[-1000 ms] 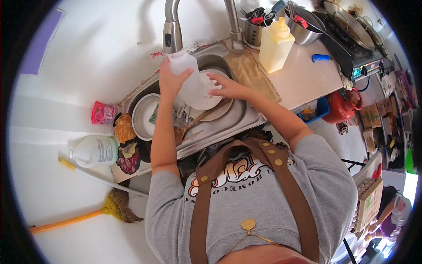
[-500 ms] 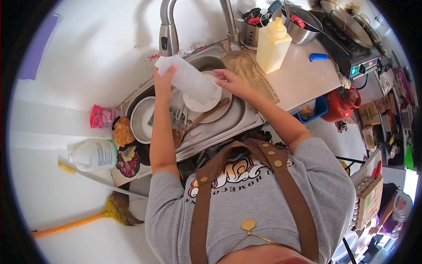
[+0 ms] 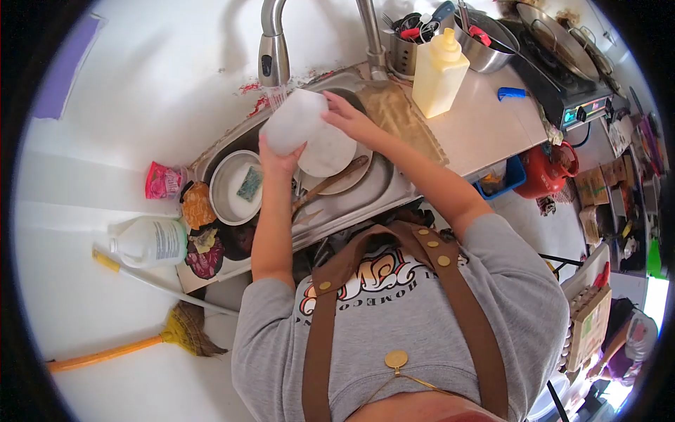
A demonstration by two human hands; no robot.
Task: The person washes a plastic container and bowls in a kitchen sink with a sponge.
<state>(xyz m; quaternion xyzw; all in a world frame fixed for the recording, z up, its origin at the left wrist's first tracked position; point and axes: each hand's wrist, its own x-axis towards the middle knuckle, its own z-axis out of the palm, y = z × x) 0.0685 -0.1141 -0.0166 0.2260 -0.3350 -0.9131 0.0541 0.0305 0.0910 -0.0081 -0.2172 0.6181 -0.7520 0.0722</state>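
Fingers of left hand (image 3: 280, 160): curled around near end of white container (image 3: 294, 121). Fingers of right hand (image 3: 351, 121): partly open against its side, probably for steadiness. Held tilted over plates (image 3: 328, 153) in sink (image 3: 406, 191), apparently to meet spray from faucet (image 3: 275, 60).

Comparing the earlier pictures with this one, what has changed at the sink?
The white container has turned, and the left hand holding it has moved nearer the person. The right hand, previously off it, now meets its edge. Water now visibly falls from the faucet. The yellow bottle and plates stayed put.
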